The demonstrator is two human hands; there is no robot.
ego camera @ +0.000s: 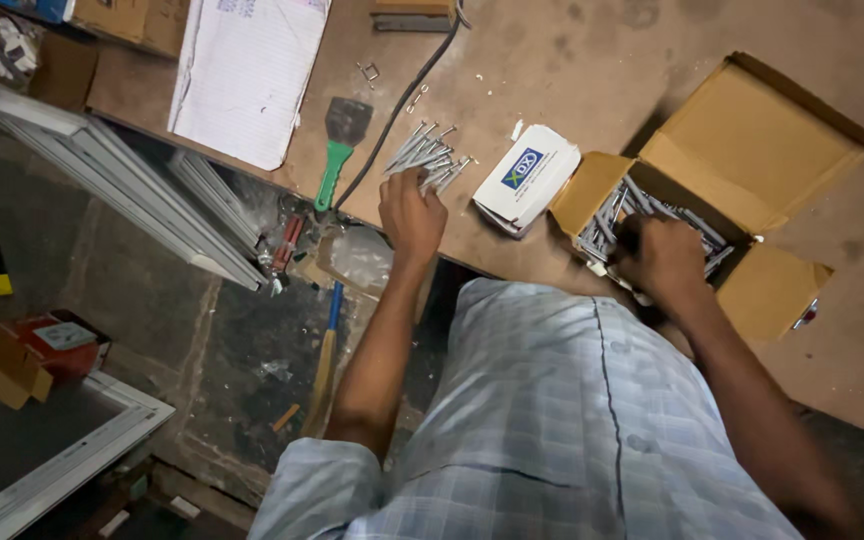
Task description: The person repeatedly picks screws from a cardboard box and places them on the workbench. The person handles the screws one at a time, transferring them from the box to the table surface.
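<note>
Head view, only one camera, looking down over your checked shirt (pixel 542 420) at a brown workbench (pixel 572 60).

Your left hand (pixel 410 215) sits at the near edge of a loose pile of long screws (pixel 427 155) on the bench. Fingers curled down onto the near ends of the pile, touching them; back of the hand faces the camera, so I cannot tell whether any screw is actually pinched.

Your right hand (pixel 664 262) is down inside the open cardboard box (pixel 752 150), flaps splayed out on all sides. Hand is loosely closed over the grey screws in the box (pixel 652 208). It is in contact with them, but fingertips are hidden, so I cannot tell what it has hold of.

Between the two hands: small white carton (pixel 527 178) with a blue mark, lying on the bench, just beside the box's left flap and near the loose pile.

Left of the pile: scraper with green handle (pixel 337 150), blade pointing away from you. A dark cable (pixel 402 100) runs across the bench between scraper and pile. White lined sheet (pixel 247 70) further left, hanging over the bench edge.

Below the bench edge: white frame profiles (pixel 122 180) leaning, a long tool with blue and wooden handle (pixel 324 360) on the floor, a red box (pixel 57 340) at far left.
</note>
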